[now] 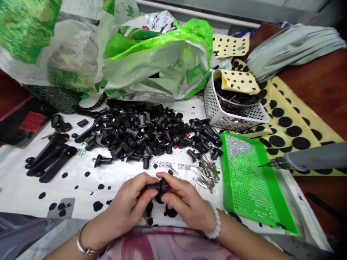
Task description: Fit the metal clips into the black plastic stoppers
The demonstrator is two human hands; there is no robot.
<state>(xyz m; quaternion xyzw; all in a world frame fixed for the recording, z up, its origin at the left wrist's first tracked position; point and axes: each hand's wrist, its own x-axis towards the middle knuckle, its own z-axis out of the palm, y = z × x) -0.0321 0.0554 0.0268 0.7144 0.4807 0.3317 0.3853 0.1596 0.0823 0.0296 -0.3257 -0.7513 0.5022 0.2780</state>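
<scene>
Between both hands, close to my body, is a small black plastic part [162, 185] with a ribbed stem and a wider round end. My left hand [130, 200] pinches its stem between thumb and fingers. At the wider end, my right hand [187, 204] is closed with thumb and fingertips on the part; anything smaller in that grip is hidden. Just beyond the hands spreads a heap of similar black parts [132, 139]. Thin flat metal strips [205, 174] lie in a loose pile beyond my right hand.
A green tray [230, 195] with tiny silvery pieces stands at right, a grey electric screwdriver [311, 159] pointing over it. Behind are a white basket [208, 95] and plastic bags [154, 76]. Black handles [52, 157] lie left. Yellow sheets with black dots [291, 119] cover the right side.
</scene>
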